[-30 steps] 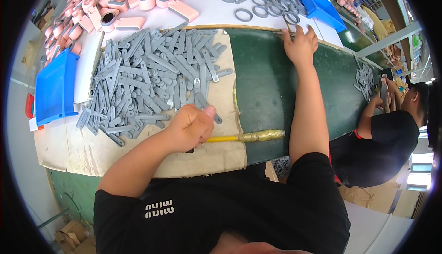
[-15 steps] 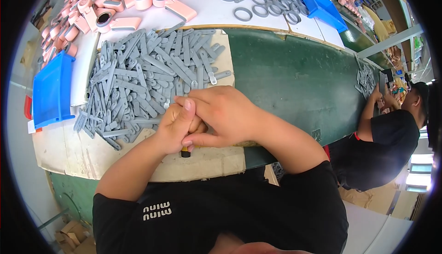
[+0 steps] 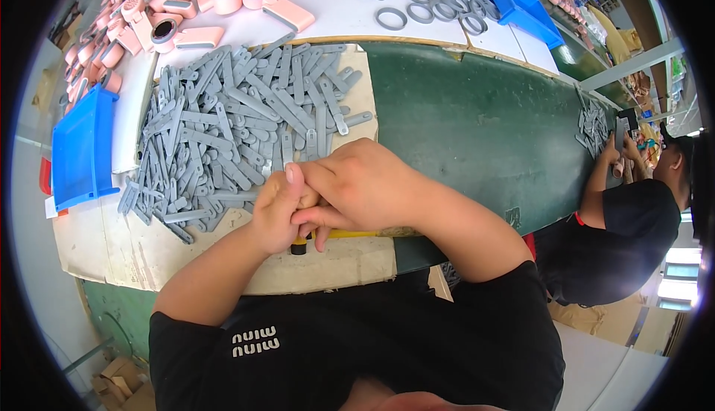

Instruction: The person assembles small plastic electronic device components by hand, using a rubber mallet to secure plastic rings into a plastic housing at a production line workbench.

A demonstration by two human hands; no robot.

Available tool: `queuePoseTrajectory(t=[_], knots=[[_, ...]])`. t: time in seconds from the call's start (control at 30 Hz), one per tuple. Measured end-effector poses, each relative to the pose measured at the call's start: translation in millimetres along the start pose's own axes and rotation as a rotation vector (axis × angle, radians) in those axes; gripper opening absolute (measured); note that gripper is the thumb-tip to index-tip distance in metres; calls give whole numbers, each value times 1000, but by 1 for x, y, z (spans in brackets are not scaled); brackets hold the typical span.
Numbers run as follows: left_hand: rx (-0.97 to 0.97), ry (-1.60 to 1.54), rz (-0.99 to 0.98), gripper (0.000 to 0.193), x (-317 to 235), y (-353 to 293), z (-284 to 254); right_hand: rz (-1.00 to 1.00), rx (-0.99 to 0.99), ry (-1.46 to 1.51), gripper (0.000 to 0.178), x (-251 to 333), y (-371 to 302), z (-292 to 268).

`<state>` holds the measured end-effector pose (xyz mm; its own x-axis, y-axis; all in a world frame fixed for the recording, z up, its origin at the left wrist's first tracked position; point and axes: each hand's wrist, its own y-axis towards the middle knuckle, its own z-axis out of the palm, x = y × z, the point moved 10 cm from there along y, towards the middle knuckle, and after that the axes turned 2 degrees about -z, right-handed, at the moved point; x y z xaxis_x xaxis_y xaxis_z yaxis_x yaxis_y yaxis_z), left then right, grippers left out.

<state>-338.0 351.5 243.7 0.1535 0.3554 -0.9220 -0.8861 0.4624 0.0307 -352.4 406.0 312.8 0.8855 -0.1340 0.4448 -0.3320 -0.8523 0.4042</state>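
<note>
My left hand (image 3: pixel 277 214) is curled closed, its thumb sticking up. My right hand (image 3: pixel 361 186) is wrapped over it, and the two press together at the near edge of a pile of grey plastic strips (image 3: pixel 231 113). Whether anything small sits between the palms is hidden. Under the hands, on the pale board (image 3: pixel 350 262), lies a yellow tool with a black end (image 3: pixel 299 247), partly covered; its kind cannot be made out. Each grey strip is flat and long with rounded ends, and some show a hole.
Pink handheld fan bodies (image 3: pixel 186 9) are heaped at the far left. Grey rings (image 3: pixel 391 18) lie at the back. Blue bins stand left (image 3: pixel 86 147) and far right (image 3: pixel 521 9). A green tabletop (image 3: pixel 477 128) spreads rightward, where another person (image 3: pixel 625 217) works.
My right hand's fingers have shifted against my left, and one now pokes out below. More of the yellow tool shows. The co-worker's hands have moved slightly.
</note>
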Motion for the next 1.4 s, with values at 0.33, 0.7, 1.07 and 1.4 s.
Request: queuePoseTrajectory(t=[0.33, 0.7, 1.07, 1.4], knots=[[-22, 10, 46, 65, 2, -2, -3, 98, -63, -115, 32, -5, 0, -2], [-31, 84, 37, 66, 2, -3, -2, 83, -42, -220, 38, 1, -2, 0], [-6, 56, 46, 58, 4, -2, -3, 101, -36, -231, 41, -4, -3, 4], [-50, 10, 18, 56, 6, -1, -3, 79, -50, -224, 41, -3, -3, 3]])
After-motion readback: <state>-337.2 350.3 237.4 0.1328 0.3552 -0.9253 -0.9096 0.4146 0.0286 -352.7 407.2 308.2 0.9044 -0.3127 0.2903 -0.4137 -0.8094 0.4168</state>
